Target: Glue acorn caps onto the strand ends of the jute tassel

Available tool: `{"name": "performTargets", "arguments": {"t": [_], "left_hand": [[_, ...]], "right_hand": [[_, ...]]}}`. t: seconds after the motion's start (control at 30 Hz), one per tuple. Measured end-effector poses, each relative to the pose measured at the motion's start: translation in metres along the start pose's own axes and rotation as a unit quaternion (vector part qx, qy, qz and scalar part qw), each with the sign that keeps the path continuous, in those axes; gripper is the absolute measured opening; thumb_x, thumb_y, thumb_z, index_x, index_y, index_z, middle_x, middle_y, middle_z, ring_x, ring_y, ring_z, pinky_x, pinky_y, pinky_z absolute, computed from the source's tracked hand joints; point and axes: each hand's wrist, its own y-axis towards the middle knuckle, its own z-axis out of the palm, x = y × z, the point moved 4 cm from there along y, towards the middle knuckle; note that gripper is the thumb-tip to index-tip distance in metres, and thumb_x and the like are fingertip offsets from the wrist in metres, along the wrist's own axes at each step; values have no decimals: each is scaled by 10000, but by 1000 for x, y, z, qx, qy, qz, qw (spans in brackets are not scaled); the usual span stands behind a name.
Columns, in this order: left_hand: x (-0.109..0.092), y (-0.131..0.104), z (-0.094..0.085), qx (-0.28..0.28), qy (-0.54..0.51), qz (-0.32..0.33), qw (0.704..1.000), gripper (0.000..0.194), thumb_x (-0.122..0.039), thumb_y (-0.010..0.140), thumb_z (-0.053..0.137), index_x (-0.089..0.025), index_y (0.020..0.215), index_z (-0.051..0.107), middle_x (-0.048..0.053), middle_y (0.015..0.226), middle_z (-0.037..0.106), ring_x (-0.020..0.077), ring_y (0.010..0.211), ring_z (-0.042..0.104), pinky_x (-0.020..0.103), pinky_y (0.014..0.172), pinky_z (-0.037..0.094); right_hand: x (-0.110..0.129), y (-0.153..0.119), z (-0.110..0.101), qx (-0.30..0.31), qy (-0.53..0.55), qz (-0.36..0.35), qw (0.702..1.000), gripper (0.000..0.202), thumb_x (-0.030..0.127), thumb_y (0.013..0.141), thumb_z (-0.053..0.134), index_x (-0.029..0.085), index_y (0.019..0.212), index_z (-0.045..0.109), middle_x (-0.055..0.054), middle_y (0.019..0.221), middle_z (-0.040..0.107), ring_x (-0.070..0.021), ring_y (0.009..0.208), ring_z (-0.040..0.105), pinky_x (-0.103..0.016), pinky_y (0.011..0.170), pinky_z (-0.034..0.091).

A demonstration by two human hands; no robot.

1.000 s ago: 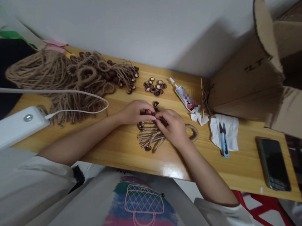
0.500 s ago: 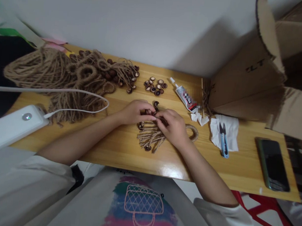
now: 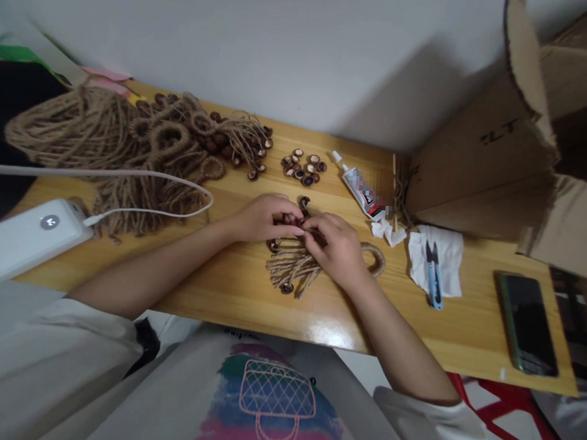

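My left hand [image 3: 264, 219] is closed around a brown nut shell piece [image 3: 292, 218] between thumb and fingers. Touching the same spot from the right, my right hand [image 3: 335, 244] pinches at the piece, its fingertips meeting those of the left. Whether a strand lies between the right fingertips is too small to tell. Beneath the hands a jute tassel [image 3: 294, 262] fans out to the left, with a wrapped rope ring [image 3: 373, 259] at its right end. One shell [image 3: 286, 288] rests at the tassel's lower edge, and another dark shell [image 3: 304, 202] sits just above the fingers.
Jute bundles [image 3: 74, 129] and a white power bank [image 3: 34, 238] with a cable are at the left. Behind my hands lie several half shells [image 3: 304, 167] and a glue tube [image 3: 365, 192]. Rightward are blue snips [image 3: 433, 278] on tissue, a phone [image 3: 529, 324] and a cardboard box [image 3: 471, 150].
The camera view has shifted slightly. Both hands keep nearly the same pose at the shell piece, and nothing else has visibly moved.
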Motion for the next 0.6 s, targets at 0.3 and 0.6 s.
{"name": "performTargets", "arguments": {"t": [0.3,0.6], "left_hand": [[-2,0,-1,9,-1,30,1000,222,-351,783,655,-137,839,672,34,728,668,106,648,586,199,630,435],[-2,0,-2,7,-23,14,1000,228,-354,759,669,-146,852,676,39,742,672,111,662,594,206,634,451]], "right_hand": [[0,0,-1,17,9,-2,1000,62,166,835,537,177,857,594,-61,819,654,-194,774,602,-298,702,468],[2,0,-2,12,19,-15,1000,62,153,824,545,177,855,593,-56,816,654,-191,767,599,-297,702,464]]}}
